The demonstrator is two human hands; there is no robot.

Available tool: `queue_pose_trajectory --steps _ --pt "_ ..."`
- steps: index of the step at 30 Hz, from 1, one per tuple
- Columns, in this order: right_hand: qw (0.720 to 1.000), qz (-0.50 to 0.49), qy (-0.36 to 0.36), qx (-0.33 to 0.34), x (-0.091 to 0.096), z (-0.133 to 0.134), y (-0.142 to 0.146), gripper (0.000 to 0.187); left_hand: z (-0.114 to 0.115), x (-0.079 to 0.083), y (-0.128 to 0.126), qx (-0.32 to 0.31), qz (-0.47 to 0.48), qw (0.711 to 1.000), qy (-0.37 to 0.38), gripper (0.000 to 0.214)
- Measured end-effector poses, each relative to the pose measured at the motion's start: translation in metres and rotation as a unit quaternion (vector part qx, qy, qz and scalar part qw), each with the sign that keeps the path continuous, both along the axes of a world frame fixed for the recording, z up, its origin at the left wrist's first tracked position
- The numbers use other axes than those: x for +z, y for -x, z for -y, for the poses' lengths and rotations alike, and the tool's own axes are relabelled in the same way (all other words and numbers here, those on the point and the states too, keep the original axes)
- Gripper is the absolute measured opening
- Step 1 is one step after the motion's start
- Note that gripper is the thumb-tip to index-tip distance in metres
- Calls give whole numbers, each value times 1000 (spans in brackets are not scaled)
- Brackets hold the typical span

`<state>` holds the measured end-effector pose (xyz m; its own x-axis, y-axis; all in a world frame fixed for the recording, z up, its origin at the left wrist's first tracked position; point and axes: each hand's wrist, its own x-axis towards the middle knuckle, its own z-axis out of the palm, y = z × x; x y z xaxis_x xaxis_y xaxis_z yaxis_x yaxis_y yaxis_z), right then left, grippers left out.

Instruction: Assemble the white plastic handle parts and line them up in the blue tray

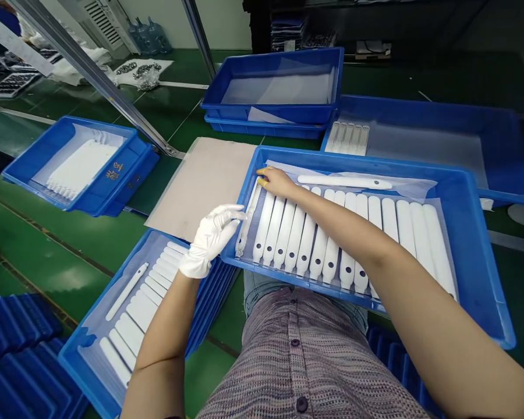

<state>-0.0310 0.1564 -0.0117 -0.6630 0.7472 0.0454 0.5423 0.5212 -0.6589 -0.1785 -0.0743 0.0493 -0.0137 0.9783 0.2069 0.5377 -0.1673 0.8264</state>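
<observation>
My right hand (pixel 276 181), with yellow covers on its fingertips, reaches across the blue tray (pixel 475 233) in front of me. Its fingers close on the far end of a long white plastic strip (pixel 247 224) along the tray's left wall. This strip shows an uneven, detailed face, unlike the smooth ones beside it. At the tray's left rim is my left hand (pixel 212 238) in a white glove, fingers loosely bent with a gap at the thumb, holding nothing. A row of smooth white strips (pixel 283 233), several with a dark round hole, fills the tray. One more strip (pixel 344 182) lies crosswise behind them.
Another blue tray (pixel 82 343) of white strips tops a stack at lower left. Beige cardboard (pixel 205 180) lies between trays. More blue trays stand left (pixel 135 157), behind (pixel 271 110) and right rear (pixel 498 134). A metal post (pixel 109 99) slants down at left.
</observation>
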Motion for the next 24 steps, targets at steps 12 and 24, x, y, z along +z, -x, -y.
queue_pose_trajectory --steps 12,24 --pt "997 -39 52 -47 -22 -31 1 25 -33 -60 0 42 -344 938 -28 52" --pt "993 93 55 -44 -9 -29 -10 21 -48 -61 -19 109 -338 933 47 36"
